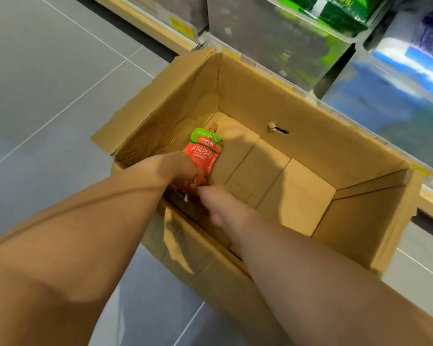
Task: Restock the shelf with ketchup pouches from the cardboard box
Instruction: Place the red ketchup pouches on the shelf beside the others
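Both hands were found reaching into the cardboard box (298, 116), which stood on the floor (48, 83) just beside the shelf (273, 41). The ketchup pouch (205, 151) lay at the box's bottom near the left corner, spout pointing away. The left hand (178, 166) was closed over its lower end; the right hand (215, 198) was curled against red packaging below, its grip undetermined. The box otherwise appeared nearly emptied, suggesting the last stock was being gathered.
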`<state>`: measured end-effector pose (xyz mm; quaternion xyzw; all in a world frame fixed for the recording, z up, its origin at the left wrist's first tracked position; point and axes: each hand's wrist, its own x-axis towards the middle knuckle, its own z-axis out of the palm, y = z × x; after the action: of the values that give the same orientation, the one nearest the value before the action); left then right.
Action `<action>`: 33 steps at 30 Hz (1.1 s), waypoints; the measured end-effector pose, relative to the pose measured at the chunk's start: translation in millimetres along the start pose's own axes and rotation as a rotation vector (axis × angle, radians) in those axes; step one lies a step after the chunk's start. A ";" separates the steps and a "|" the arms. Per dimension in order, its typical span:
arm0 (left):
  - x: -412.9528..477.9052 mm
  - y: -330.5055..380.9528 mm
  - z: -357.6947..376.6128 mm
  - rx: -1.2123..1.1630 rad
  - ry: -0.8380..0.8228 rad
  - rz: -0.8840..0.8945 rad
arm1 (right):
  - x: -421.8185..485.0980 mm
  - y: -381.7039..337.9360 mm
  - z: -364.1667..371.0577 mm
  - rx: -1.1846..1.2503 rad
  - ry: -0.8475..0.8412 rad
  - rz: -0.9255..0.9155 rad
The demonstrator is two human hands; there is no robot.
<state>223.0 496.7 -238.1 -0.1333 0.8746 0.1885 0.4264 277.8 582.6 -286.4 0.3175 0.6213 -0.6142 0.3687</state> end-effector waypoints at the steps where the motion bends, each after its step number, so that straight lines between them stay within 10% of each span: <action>1: -0.6 1.6 0.7 0.027 0.021 0.008 | 1.9 2.3 -3.7 0.013 0.003 0.011; 10: -2.6 6.1 5.3 0.002 0.083 0.067 | -2.2 0.6 -46.4 0.018 -0.103 0.056; 22: -95.7 52.5 -1.1 -0.561 0.098 0.392 | -115.3 -47.8 -110.0 -0.139 0.131 -0.257; 33: -212.1 153.6 -8.6 -0.507 0.197 0.745 | -245.8 -82.6 -201.8 -0.268 0.457 -0.482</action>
<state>284.0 645.5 -31.2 0.0728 0.8254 0.5235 0.1985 323.5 794.6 -39.5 0.2395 0.8199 -0.5097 0.1031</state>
